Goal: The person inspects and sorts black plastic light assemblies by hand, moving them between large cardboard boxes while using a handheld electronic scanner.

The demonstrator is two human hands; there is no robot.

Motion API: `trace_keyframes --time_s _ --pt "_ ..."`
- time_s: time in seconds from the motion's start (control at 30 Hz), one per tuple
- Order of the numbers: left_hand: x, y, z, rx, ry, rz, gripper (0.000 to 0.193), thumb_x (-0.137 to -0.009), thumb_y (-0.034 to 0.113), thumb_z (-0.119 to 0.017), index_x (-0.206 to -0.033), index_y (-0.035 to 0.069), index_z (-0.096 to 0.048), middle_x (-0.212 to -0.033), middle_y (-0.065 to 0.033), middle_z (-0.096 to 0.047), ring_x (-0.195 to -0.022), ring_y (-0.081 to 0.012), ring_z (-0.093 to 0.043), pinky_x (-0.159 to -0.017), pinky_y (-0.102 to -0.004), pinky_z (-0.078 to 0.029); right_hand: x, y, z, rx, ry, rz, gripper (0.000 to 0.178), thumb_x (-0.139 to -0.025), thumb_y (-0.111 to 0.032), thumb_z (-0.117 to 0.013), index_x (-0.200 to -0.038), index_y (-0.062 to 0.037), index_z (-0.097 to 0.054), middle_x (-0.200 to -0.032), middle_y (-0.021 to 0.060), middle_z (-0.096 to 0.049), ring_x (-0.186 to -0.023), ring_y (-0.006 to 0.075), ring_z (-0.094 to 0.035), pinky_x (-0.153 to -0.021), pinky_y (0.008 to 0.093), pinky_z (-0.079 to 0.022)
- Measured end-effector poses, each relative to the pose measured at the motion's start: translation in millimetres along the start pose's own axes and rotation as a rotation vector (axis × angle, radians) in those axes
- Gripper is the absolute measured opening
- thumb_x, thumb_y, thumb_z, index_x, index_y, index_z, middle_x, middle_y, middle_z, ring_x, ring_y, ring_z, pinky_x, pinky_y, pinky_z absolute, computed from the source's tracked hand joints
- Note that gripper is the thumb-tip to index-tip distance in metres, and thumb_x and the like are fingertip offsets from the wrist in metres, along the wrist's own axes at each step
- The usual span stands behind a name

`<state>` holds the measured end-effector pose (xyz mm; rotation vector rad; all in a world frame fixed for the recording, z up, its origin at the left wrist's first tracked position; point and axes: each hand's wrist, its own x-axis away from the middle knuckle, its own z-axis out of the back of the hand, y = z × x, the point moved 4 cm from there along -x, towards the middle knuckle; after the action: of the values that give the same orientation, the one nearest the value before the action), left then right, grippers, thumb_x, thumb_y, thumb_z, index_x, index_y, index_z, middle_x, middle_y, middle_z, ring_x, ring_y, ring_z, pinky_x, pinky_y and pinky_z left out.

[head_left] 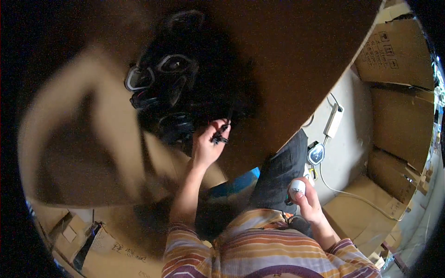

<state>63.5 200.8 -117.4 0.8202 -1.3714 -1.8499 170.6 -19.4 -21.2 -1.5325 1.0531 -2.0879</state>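
My left hand (206, 147) reaches into a large brown cardboard box (301, 51), its fingers closed around a bundled black cable (219, 137). Beyond that hand, in deep shadow, lies a pile of black devices (176, 64), some with pale angular rims; their kind is hard to make out. Low at the right, my right hand (309, 200) grips a small white cylindrical object (297, 187) with a rounded end. Something dark shows beneath this object, partly covered by the fingers.
On the pale floor at right are a white power strip (332, 121) with a cord and a device with an angular pale rim (316, 154). Cardboard boxes (401, 116) line the right side. Another box (116, 255) lies at lower left.
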Motion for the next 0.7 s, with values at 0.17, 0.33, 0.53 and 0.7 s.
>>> trace_keyframes --time_s 0.17,0.33,0.53,0.7 --pt "25 21 -8 0.124 -0.144 0.094 0.009 -0.069 0.007 -0.058 -0.07 0.002 -0.05 -0.059 -0.0064 -0.051 -0.052 -0.0117 -0.049 -0.05 -0.0232 -0.039 13 -5 -4 0.027 -0.011 0.07 0.023 -0.077 -0.018 -0.043 -0.091 -0.0008 -0.041 -0.067 0.0038 -0.044 -0.06 0.0105 -0.041 -0.055 0.023 -0.035" --pt "54 44 -15 0.122 -0.093 -0.054 0.014 -0.067 0.001 -0.053 -0.081 0.004 -0.053 -0.073 -0.0093 -0.056 -0.06 -0.0199 -0.055 -0.053 -0.0265 -0.042 27 -8 -5 0.061 -0.025 0.106 0.024 -0.072 -0.013 -0.048 -0.092 -0.0013 -0.041 -0.068 0.0045 -0.045 -0.062 0.0118 -0.042 -0.056 0.0235 -0.036" --pt "76 94 -17 0.041 -0.124 -0.337 0.032 -0.063 -0.002 -0.056 -0.094 0.007 -0.051 -0.066 -0.008 -0.055 -0.056 -0.0211 -0.053 -0.049 -0.0276 -0.041 45 -6 -6 0.129 -0.016 0.207 0.033 -0.058 0.0 -0.048 -0.09 -0.0026 -0.042 -0.072 0.0027 -0.046 -0.065 0.0105 -0.044 -0.058 0.0217 -0.036" --pt "101 125 -22 -0.006 -0.346 -0.322 0.041 -0.062 -0.002 -0.055 -0.102 0.006 -0.048 -0.059 -0.008 -0.046 -0.051 -0.0216 -0.046 -0.047 -0.0298 -0.038 64 -1 -2 0.037 -0.003 0.227 0.036 -0.055 0.005 -0.045 -0.09 -0.0029 -0.042 -0.074 0.0033 -0.046 -0.067 0.0113 -0.045 -0.061 0.0221 -0.037"
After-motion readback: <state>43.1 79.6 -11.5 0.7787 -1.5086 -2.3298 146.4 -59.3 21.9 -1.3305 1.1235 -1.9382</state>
